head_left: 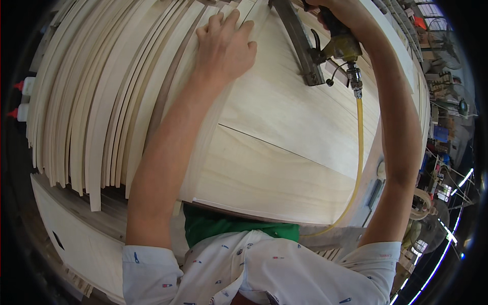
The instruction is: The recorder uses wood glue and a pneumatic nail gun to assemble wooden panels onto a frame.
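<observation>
My left hand (226,48) presses down at the far left edge of a pale wooden panel (274,132), fingers spread, beside a long thin wood strip lying along that edge. My right hand (346,14) grips the handle of a pneumatic nail gun (341,47) above the far right of the panel. The gun's long dark magazine slants over the wood, and its nose is cut off by the top of the view. From a metal coupling at its base a yellow air hose (360,137) runs down toward me. A dark seam crosses the panel.
Many long, thin wood strips (96,101) lie side by side on the left. Two white bottles with red tips (23,112) stand past them. Another pale board (76,229) lies at the lower left. Cluttered shelves and a fan (447,51) are at the right.
</observation>
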Demonstrator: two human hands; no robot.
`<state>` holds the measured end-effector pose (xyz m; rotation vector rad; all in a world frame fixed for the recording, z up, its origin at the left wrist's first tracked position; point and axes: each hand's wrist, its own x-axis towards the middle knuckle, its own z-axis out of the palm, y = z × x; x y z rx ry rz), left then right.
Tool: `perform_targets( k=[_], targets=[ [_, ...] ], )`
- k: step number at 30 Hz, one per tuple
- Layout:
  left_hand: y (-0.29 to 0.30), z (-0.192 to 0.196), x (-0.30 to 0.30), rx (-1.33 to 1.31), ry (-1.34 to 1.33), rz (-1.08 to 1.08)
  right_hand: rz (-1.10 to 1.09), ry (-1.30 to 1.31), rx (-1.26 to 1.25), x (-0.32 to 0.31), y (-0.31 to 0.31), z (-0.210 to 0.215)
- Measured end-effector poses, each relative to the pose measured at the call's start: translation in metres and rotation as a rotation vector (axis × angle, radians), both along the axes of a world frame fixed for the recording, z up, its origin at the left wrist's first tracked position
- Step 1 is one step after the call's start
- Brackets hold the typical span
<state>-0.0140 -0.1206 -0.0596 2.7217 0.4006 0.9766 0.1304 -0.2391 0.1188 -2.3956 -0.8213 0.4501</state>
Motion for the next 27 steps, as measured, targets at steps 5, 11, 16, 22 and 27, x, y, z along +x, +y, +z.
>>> perform_targets(
  k=[5,11,16,22,27],
  targets=[
    [0.003,0.005,-0.007,-0.012,0.059,0.001,0.035,0.006,0.017,-0.008,0.007,-0.003],
    [-0.006,0.016,-0.004,-0.042,0.086,-0.023,0.050,-0.033,0.013,0.001,-0.006,-0.002],
    [-0.007,0.007,-0.002,-0.053,0.071,-0.054,-0.030,-0.005,0.131,-0.049,-0.051,0.019],
    [0.009,-0.021,-0.042,-0.010,0.008,-0.095,-0.001,-0.077,0.013,-0.132,-0.163,0.015],
    [-0.023,-0.023,-0.110,-0.088,0.049,-0.286,-0.117,0.066,-0.015,-0.229,-0.223,0.009]
  ],
)
